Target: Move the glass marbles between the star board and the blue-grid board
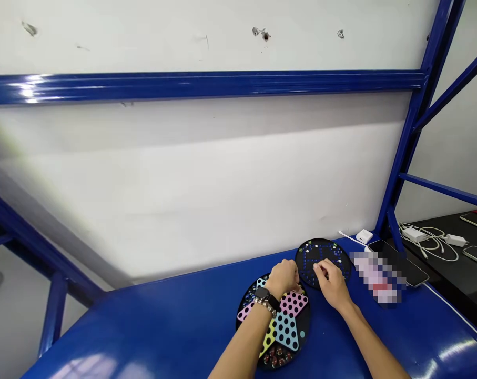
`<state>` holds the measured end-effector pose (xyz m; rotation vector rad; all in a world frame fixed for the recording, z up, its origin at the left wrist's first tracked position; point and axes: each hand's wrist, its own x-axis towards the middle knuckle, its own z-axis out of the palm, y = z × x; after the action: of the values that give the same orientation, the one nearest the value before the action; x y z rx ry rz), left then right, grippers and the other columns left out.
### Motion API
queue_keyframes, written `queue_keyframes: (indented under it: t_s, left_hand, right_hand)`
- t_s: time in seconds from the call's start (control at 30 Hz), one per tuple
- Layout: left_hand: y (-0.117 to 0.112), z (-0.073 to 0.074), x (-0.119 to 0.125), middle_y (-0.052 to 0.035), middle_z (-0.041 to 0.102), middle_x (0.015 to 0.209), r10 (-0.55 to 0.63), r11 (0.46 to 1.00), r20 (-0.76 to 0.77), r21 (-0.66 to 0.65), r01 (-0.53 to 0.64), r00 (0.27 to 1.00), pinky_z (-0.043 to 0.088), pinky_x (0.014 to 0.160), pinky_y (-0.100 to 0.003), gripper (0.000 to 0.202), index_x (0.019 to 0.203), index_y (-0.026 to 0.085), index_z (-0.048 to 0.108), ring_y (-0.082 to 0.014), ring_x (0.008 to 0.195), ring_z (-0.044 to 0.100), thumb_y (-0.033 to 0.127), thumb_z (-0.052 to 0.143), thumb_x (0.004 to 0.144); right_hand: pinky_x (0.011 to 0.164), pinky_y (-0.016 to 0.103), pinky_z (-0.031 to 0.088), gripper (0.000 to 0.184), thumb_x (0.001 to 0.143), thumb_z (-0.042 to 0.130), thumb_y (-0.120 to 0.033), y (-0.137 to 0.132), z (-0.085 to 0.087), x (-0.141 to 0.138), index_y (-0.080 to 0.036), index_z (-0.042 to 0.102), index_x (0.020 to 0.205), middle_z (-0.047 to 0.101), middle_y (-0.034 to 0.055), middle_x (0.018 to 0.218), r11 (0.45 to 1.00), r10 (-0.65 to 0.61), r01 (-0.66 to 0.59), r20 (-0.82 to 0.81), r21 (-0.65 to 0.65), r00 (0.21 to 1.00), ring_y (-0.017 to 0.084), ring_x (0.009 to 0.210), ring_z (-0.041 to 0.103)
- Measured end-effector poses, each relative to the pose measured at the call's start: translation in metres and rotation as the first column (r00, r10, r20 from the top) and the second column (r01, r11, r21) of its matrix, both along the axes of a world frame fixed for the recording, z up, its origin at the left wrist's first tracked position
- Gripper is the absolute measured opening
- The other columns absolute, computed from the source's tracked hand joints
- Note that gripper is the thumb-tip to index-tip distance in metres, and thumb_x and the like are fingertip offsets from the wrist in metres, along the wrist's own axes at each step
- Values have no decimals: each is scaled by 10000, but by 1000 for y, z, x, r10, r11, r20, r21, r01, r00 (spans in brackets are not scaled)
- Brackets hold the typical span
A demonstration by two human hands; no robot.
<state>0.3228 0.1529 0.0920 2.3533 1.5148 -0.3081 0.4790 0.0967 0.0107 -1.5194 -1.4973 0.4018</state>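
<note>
The left hand (pixel 283 279) is curling over the top of a star-shaped Chinese checkers board (pixel 285 330), and the right hand (pixel 331 284) is drawing its fingers together above a smaller round black marble board (pixel 321 260); neither shows whether anything is held. Both boards are lying on the blue desk (pixel 143 326), with glass marbles (pixel 273 359) filling the star's lower point while its coloured points are showing open holes.

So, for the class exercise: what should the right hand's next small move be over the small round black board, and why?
Probably lower the right hand slightly toward the small round black board: its fingers are pinched together just above the board's blue-edged holes, so anything they hold could go into one. Whether they hold anything is too small to tell.
</note>
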Motion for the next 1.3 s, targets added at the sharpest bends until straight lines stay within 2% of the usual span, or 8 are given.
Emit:
queue_keyframes:
  t_s: [0.17, 0.37, 0.5, 0.7, 0.83, 1.0, 1.17, 1.3]
  left_hand:
    - [5, 4, -2, -92, 787, 967, -14, 1000, -16, -9, 14, 1000, 570, 753, -264, 212, 798, 202, 756, -238, 885, 758, 231, 875, 625]
    - [-6, 11, 2, -145, 764, 1025, -56, 997, -75, 54, 61, 996, 575, 856, -351, 256, 944, 175, 752, -300, 1006, 735, 234, 799, 700]
    - [-12, 8, 9, -179, 739, 1109, -68, 993, -105, 85, 77, 992, 570, 894, -392, 306, 1067, 155, 725, -320, 1053, 720, 239, 724, 773]
    - [-16, 1, 16, -263, 694, 1165, -48, 993, -129, 104, 62, 991, 564, 910, -427, 374, 1193, 59, 656, -365, 1108, 695, 244, 609, 870]
    - [-15, 3, 10, -248, 697, 1153, -40, 995, -105, 91, 50, 994, 568, 882, -404, 342, 1158, 60, 660, -352, 1081, 706, 245, 606, 876]
    - [-15, 3, 0, -194, 726, 1052, -40, 993, -19, 109, 42, 999, 553, 868, -380, 178, 984, 112, 704, -312, 1024, 722, 168, 595, 855]
    - [-2, -4, -7, -110, 752, 934, -44, 993, 151, 117, 26, 988, 546, 790, -327, 120, 864, 162, 706, -251, 899, 734, 146, 596, 817]
    - [7, -13, -1, -55, 761, 977, -68, 991, 328, 130, 26, 942, 533, 799, -261, 142, 964, 187, 681, -191, 926, 718, 215, 579, 870]
  right_hand:
    - [697, 287, 439, 383, 1001, 433, -444, -5, 4, -12, -233, 585, 720, 623, 14, 781, 995, 82, -79, 65, -54, 994, 174, 717, 589]
    - [697, 289, 445, 323, 978, 465, -383, -6, 6, -14, -232, 625, 741, 658, 19, 819, 992, 103, -96, 83, -82, 991, 175, 751, 611]
    - [700, 294, 430, 269, 971, 486, -322, -8, 8, -17, -237, 657, 782, 678, 18, 861, 987, 131, -114, 157, -111, 979, 181, 784, 626]
    - [815, 332, 405, 215, 961, 496, -236, -12, 8, -21, -235, 674, 842, 694, 25, 914, 982, 171, -137, 300, -132, 938, 202, 902, 638]
    - [843, 345, 401, 194, 950, 501, -219, -14, 5, -23, -225, 673, 860, 690, 29, 936, 973, 213, -168, 332, -159, 919, 204, 921, 635]
    - [836, 341, 399, 179, 941, 518, -214, -14, 6, -25, -226, 679, 865, 693, 24, 939, 973, 215, -172, 332, -155, 918, 203, 925, 634]
    - [806, 326, 389, 174, 942, 519, -222, -9, 7, -18, -231, 662, 843, 700, 24, 932, 992, 97, -64, 322, -112, 942, 200, 909, 640]
    - [761, 311, 380, 192, 945, 511, -239, -6, 5, -11, -232, 645, 809, 690, 24, 895, 997, 12, 11, 305, -72, 952, 198, 886, 643]
